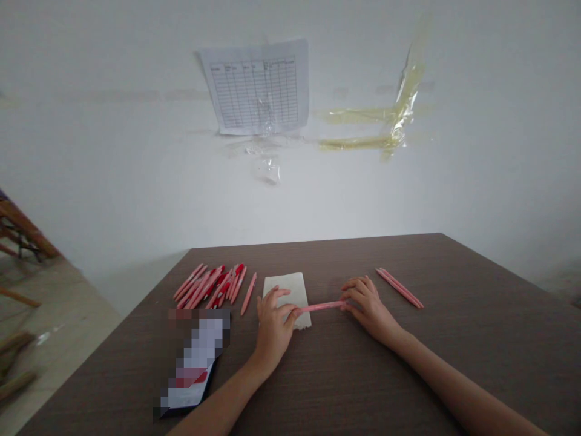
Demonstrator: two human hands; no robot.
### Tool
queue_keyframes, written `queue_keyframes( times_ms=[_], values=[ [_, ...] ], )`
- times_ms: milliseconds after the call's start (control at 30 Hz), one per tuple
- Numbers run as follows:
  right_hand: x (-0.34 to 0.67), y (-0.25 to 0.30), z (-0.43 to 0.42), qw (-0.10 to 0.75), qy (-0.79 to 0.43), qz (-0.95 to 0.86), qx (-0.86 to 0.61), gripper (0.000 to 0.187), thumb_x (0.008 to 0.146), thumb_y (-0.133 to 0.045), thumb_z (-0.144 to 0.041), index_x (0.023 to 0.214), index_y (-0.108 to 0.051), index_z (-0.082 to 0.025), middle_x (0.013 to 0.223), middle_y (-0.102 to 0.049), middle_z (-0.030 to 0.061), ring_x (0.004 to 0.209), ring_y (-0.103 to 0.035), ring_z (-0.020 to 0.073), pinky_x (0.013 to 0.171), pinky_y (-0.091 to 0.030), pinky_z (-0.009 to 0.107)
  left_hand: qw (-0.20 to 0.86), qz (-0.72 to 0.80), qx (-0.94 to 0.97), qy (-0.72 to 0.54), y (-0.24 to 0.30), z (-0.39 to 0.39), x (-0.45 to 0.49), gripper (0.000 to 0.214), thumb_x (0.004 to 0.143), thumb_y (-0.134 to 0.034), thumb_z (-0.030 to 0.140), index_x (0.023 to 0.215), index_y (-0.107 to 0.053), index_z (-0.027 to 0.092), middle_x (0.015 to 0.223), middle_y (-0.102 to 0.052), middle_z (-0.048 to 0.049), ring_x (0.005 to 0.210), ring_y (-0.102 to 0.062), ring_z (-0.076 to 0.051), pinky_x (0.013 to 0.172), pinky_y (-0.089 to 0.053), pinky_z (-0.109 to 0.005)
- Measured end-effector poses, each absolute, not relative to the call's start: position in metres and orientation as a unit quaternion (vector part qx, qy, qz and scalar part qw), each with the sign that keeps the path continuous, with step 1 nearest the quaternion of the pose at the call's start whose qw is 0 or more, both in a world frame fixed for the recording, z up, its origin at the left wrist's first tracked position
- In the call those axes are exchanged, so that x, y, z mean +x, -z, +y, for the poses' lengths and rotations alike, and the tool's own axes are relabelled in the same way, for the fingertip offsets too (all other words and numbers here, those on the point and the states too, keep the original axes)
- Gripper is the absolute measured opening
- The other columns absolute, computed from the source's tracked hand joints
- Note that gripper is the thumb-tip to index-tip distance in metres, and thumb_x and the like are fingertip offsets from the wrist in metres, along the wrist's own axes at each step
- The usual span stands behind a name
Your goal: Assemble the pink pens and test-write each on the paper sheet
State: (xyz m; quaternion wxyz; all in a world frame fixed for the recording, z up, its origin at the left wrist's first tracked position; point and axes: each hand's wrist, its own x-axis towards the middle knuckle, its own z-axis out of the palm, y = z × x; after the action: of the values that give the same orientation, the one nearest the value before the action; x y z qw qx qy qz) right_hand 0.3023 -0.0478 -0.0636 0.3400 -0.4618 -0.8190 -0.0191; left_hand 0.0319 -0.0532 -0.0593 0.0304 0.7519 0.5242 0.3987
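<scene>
Both ends of the pen (321, 306) are in my grip: my left hand (275, 318) clamps one between thumb and fingers, and my right hand (367, 304) has its fingertips together on the other. Gripped from two sides, it lies nearly level between them, its left part over the lower right of the pad (287, 283); two holds probably keep it from turning. The heap of pens (209, 287) sits on the table (349, 381) at my left, likely for easy reach, with a loose pen (249, 294) between it and the pad. Some aligned pens (399, 287) lie beyond my right hand, apart from the heap, perhaps to avoid mixing.
</scene>
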Motion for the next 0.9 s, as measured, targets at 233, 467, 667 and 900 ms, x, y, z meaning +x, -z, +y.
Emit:
queue_keyframes(
  times_ms=[233,467,667,900],
  values=[
    [0.3004,0.0591,-0.0521,0.326,-0.012,-0.805,-0.495,0.017,0.096,-0.050,-0.034,0.091,-0.063,-0.024,0.111,-0.061,0.0084,0.112,-0.049,0.0271,0.102,-0.040,0.052,0.040,0.521,0.748,-0.408,0.0603,-0.0529,0.0318,0.010,0.081,-0.072,0.020,0.075,-0.077,0.027,0.117,-0.067,-0.0057,0.126,-0.052,-0.033,0.107,-0.027,-0.070],
    [0.3019,0.0606,-0.0499,0.342,-0.029,-0.814,-0.468,0.009,0.095,-0.053,-0.031,0.092,-0.058,-0.025,0.112,-0.061,0.0075,0.114,-0.047,0.0270,0.107,-0.034,0.057,0.031,0.513,0.749,-0.417,0.0615,-0.0514,0.0300,0.009,0.080,-0.073,0.022,0.075,-0.077,0.028,0.115,-0.068,-0.0058,0.124,-0.053,-0.033,0.107,-0.029,-0.069],
    [0.3031,0.0598,-0.0493,0.349,-0.016,-0.817,-0.460,0.004,0.092,-0.058,-0.028,0.093,-0.059,-0.025,0.111,-0.061,0.0079,0.112,-0.049,0.0276,0.105,-0.036,0.057,0.020,0.513,0.749,-0.419,0.0652,-0.0502,0.0293,0.009,0.082,-0.071,0.025,0.075,-0.077,0.028,0.115,-0.068,-0.0056,0.123,-0.053,-0.032,0.107,-0.029,-0.068],
    [0.3030,0.0588,-0.0505,0.326,-0.008,-0.812,-0.484,0.015,0.096,-0.051,-0.035,0.094,-0.062,-0.025,0.113,-0.060,0.0082,0.113,-0.047,0.0272,0.102,-0.040,0.052,0.007,0.497,0.749,-0.438,0.0674,-0.0493,0.0296,0.008,0.080,-0.073,0.024,0.075,-0.077,0.028,0.113,-0.068,-0.0061,0.121,-0.055,-0.031,0.106,-0.033,-0.065]
  ],
)
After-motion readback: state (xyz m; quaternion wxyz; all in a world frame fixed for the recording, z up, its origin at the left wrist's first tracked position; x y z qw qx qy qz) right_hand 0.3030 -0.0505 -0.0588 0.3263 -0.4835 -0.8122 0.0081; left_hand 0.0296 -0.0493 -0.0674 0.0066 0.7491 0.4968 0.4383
